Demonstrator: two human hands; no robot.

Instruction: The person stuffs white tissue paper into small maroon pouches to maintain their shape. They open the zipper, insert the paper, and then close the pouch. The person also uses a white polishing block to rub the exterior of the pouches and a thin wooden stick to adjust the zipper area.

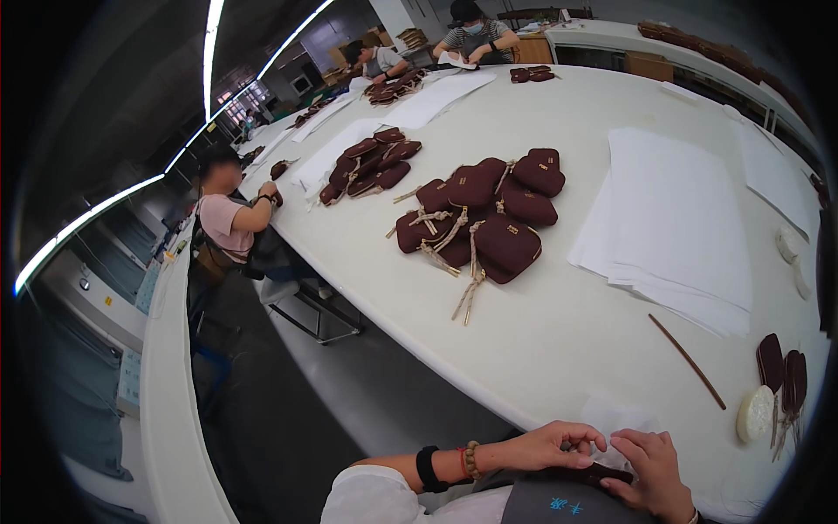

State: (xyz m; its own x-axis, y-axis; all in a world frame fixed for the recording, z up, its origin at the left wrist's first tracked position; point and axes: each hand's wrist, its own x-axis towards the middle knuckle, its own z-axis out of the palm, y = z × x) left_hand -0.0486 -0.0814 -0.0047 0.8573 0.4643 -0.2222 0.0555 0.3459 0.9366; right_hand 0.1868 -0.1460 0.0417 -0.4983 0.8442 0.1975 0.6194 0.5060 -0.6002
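Close to my body at the table's near edge, a small dark brown pouch point(596, 473) lies between my hands, seen edge-on. Thin white tissue paper point(611, 456) shows above it, between my fingertips. My left hand point(548, 445) comes in from the left, its thumb and forefinger bent together at the tissue. My right hand point(653, 476) is curled round the right end of the pouch, thumb below and fingers above at the tissue. The pouch's underside is hidden by my hands and the grey apron point(559, 505).
A heap of brown pouches with beige cord pulls point(506, 249) lies mid-table, with another pile point(371, 166) beyond. White paper sheets point(672, 227) spread to the right. A thin brown stick point(687, 361), a cream round object point(754, 414) and brown tags point(771, 362) lie nearer. A co-worker point(231, 210) sits left.
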